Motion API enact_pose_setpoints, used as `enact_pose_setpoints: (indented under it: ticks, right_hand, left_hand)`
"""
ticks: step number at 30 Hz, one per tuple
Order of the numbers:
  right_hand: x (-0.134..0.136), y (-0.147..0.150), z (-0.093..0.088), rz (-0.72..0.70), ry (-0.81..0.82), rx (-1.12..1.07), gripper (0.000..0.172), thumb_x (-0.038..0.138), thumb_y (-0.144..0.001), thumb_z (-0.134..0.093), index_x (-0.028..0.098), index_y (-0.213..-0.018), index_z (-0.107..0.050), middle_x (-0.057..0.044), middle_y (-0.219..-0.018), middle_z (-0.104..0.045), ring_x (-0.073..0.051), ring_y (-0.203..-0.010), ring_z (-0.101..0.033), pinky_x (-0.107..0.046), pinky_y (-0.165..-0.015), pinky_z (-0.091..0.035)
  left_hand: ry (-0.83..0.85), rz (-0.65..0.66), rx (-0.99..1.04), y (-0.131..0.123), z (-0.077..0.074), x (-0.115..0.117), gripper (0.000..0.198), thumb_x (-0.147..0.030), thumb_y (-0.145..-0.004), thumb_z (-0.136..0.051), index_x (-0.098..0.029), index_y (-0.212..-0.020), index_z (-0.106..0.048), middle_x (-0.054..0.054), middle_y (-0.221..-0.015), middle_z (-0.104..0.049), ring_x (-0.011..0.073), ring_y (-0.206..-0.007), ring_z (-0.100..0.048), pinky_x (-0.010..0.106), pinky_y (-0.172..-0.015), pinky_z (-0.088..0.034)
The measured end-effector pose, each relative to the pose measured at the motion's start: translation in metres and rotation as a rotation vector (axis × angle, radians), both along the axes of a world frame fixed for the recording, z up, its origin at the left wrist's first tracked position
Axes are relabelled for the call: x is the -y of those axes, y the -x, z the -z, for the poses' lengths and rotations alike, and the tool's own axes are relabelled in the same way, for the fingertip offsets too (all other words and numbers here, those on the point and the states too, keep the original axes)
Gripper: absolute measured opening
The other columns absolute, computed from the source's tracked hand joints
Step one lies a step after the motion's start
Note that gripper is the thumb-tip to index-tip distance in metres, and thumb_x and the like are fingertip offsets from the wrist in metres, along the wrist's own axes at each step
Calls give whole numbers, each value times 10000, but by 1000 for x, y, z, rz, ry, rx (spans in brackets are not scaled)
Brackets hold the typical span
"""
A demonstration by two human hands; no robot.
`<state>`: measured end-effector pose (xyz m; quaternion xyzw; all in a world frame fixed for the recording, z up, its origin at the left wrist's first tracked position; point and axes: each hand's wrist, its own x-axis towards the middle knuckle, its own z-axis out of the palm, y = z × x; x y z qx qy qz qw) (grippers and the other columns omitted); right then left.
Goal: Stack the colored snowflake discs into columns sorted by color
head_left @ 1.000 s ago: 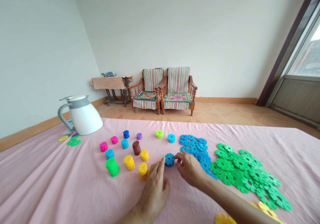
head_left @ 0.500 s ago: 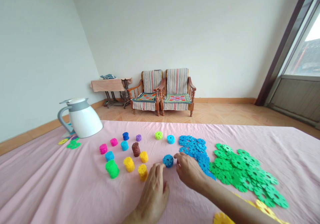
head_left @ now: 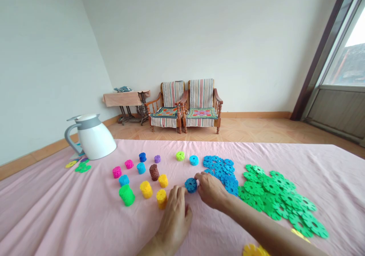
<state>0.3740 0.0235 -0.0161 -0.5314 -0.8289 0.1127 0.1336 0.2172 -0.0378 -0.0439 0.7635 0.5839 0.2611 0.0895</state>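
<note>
A short stack of blue notched discs [head_left: 191, 185] stands on the pink cloth between my hands. My right hand [head_left: 210, 189] is at its right side, fingertips at the stack's edge and fingers curled together; what they may pinch is too small to name. My left hand [head_left: 175, 216] rests on the cloth at the stack's lower left, thumb apart from the fingers, holding nothing. Loose blue discs [head_left: 221, 168] lie just beyond my right hand. Left of my left hand stand yellow stacks [head_left: 161, 198].
Green discs [head_left: 268, 189] are spread at the right, yellow discs [head_left: 252, 250] near the front edge. Small coloured stacks, including a green one [head_left: 127, 195] and a brown one [head_left: 154, 172], stand at the left. A white jug [head_left: 97, 139] stands at the back left.
My right hand has moved slightly left, closing the gap to the blue stack. My left hand has stayed nearly in place.
</note>
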Motion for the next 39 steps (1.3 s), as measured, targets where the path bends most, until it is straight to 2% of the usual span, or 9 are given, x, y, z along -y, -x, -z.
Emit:
enact_pose_setpoints:
  ticks: [9, 15, 18, 20, 24, 27, 30, 33, 39]
  right_hand:
    - [0, 2, 2, 6, 1, 5, 297, 47, -762, -441, 144, -986, -611, -124, -945, -668, -219, -831, -661, -271, -662, -430]
    - [10, -16, 0, 9, -45, -54, 376, 62, -790, -406, 126, -1118, -580, -134, -1000, -680, -215, -942, -647, -284, -776, -452]
    - [28, -39, 2, 19, -96, -95, 397, 79, -811, -376, 108, -1159, -564, -138, -1000, -687, -211, -918, -652, -304, -790, -466]
    - [47, -57, 4, 13, -215, -178, 381, 100, -822, -352, 113, -1122, -588, -133, -957, -698, -197, -796, -667, -306, -721, -491]
    - [90, -87, 9, 40, -334, -242, 341, 157, -885, -335, 162, -1092, -606, -102, -901, -711, -167, -704, -677, -271, -659, -523]
    - [114, -100, 14, 88, -448, -269, 288, 232, -917, -367, 202, -1065, -612, -91, -890, -714, -167, -717, -684, -245, -642, -526]
    - [125, -106, 19, 130, -488, -346, 298, 291, -950, -336, 211, -1043, -607, -59, -767, -694, -145, -621, -663, -214, -569, -507]
    - [125, -110, 22, 165, -461, -392, 313, 350, -962, -339, 217, -1019, -616, -37, -710, -676, -130, -568, -642, -199, -532, -493]
    - [123, -115, 24, 195, -456, -430, 347, 413, -962, -340, 236, -1002, -635, -37, -739, -689, -135, -613, -659, -204, -563, -502]
  left_hand:
    - [-53, 34, 13, 2, 5, -4, 429, -38, -711, -410, -158, -1111, -507, 99, -1093, -547, 254, -1084, -507, 439, -957, -421]
    - [-24, 50, 27, 1, -1, -2, 392, -38, -723, -409, -160, -1080, -514, 95, -1057, -550, 248, -1044, -517, 421, -930, -433]
    - [-27, 54, 45, 2, -5, 1, 341, -44, -735, -423, -171, -1037, -520, 87, -1032, -552, 243, -1019, -526, 410, -914, -439]
    - [-49, 62, 62, 3, -10, 4, 280, -55, -752, -436, -178, -987, -523, 79, -1002, -554, 238, -997, -531, 400, -893, -446]
    - [-78, 140, 70, -5, -33, 3, 199, -62, -778, -456, -195, -904, -534, 56, -945, -567, 218, -944, -542, 362, -837, -459]
    - [-52, 251, 29, -18, -53, -13, 189, -73, -771, -515, -203, -897, -570, 41, -951, -597, 210, -951, -547, 338, -846, -453]
    - [-1, 375, -63, -35, -64, -44, 238, -95, -785, -547, -209, -986, -608, 36, -1042, -625, 199, -1034, -539, 310, -923, -421]
    - [86, 398, -235, -50, -62, -78, 306, -115, -773, -584, -195, -1066, -621, 57, -1054, -641, 207, -1011, -570, 300, -904, -429]
    - [150, 367, -343, -68, -48, -115, 164, -178, -705, -686, -195, -868, -669, 57, -911, -650, 243, -905, -614, 306, -788, -463]
